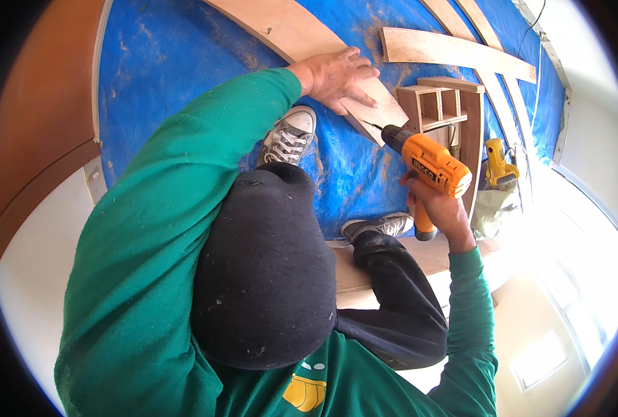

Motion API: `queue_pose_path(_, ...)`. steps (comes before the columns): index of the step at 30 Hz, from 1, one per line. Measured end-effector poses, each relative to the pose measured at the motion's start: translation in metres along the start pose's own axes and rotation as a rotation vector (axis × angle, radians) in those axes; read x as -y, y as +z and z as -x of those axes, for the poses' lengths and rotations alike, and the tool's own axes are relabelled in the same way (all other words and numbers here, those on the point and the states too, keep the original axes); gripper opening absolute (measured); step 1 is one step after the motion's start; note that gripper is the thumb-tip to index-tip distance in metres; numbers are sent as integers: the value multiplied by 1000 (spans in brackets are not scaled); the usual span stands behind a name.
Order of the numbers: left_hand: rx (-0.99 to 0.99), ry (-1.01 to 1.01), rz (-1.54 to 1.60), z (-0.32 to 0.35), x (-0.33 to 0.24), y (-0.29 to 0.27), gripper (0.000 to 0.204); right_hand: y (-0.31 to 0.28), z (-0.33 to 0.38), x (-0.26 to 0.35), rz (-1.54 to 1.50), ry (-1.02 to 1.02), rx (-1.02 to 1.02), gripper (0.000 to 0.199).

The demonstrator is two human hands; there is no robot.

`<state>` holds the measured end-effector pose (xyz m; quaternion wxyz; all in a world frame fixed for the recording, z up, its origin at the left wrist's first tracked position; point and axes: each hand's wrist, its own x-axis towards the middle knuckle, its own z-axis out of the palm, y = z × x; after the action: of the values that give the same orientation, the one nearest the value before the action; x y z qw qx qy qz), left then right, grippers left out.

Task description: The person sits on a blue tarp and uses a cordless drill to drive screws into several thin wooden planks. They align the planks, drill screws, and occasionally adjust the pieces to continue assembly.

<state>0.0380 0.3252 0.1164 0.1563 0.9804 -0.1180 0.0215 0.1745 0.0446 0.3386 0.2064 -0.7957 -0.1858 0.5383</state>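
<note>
An orange and black cordless drill (431, 160) is in my right hand (437, 207), fingers wrapped round its grip. Its thin bit points left and meets, or hovers just over, the near end of a long wooden board (382, 111); I cannot tell if it touches. On that same board lies my left hand (337, 78), open, fingers spread flat and pressing down a little way from the bit. The board runs off toward the far left and has a small dark screw or mark on its face.
A small wooden box frame with compartments (441, 104) stands right of the board. Beyond it, a curved plank (455, 54) lies across long strips (493, 97). A yellow power tool (498, 165) rests at the right. Blue tarp (177, 48) covers the floor; my shoes (288, 139) are close by.
</note>
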Motion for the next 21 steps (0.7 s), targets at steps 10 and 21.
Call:
queue_pose_path(10, 26, -7, -34, -1, -1, 0, 76, 0, -1, -3, -38, -28, 6, 39)
queue_pose_path(21, 52, -1, 4, -1, -6, -3, 76, 1, 6, -2, -48, 29, 19, 30)
